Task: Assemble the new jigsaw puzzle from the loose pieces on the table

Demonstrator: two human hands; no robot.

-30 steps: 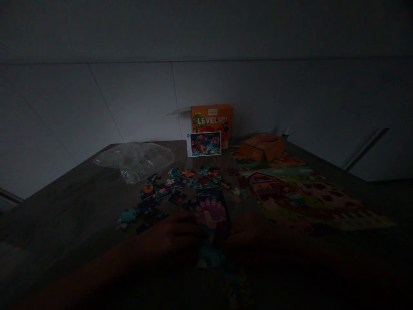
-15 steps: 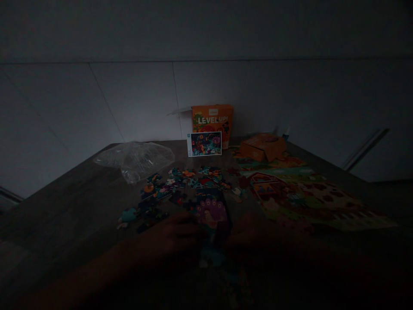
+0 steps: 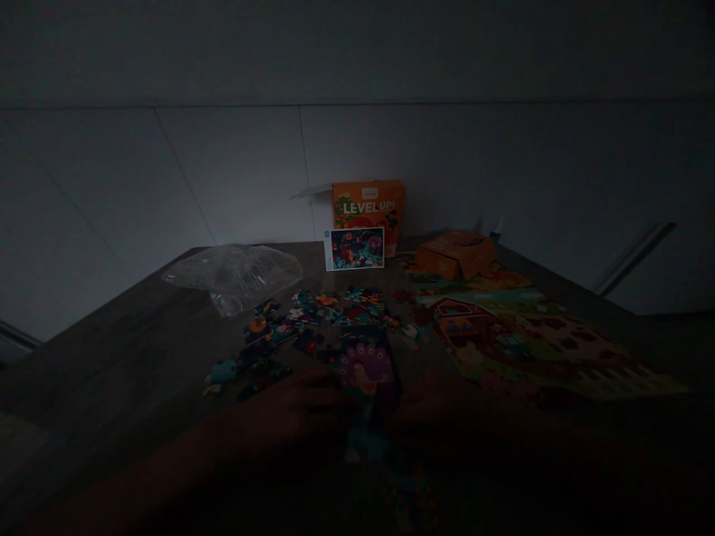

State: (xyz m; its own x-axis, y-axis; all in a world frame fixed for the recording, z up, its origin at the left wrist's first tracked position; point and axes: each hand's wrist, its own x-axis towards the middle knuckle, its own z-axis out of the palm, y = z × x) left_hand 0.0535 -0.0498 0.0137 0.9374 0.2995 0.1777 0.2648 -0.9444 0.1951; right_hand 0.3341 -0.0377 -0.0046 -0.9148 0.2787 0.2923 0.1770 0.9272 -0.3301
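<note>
The picture is very dark. A joined strip of jigsaw puzzle with a purple peacock (image 3: 366, 365) lies in front of me. My left hand (image 3: 304, 406) is at its left lower side, fingers bent inward and closed at the edge of a puzzle piece. From the right, my right hand (image 3: 427, 406) reaches to the same lower part, its fingers also bent and closed on a puzzle piece; the fingertips are barely visible. Teal puzzle pieces (image 3: 369, 445) show below and between the hands. Loose puzzle pieces (image 3: 290, 324) lie scattered beyond, mostly to the left.
A picture card (image 3: 357, 249) leans against an orange box (image 3: 369, 197) at the wall. To the left is a clear plastic bag (image 3: 240, 275). A farm puzzle (image 3: 525, 335) lies on the right, with an orange carton (image 3: 456, 253) at its far end.
Both hands stay at nearly the same spot beside the peacock section. The view has become slightly darker; no piece has visibly moved.
</note>
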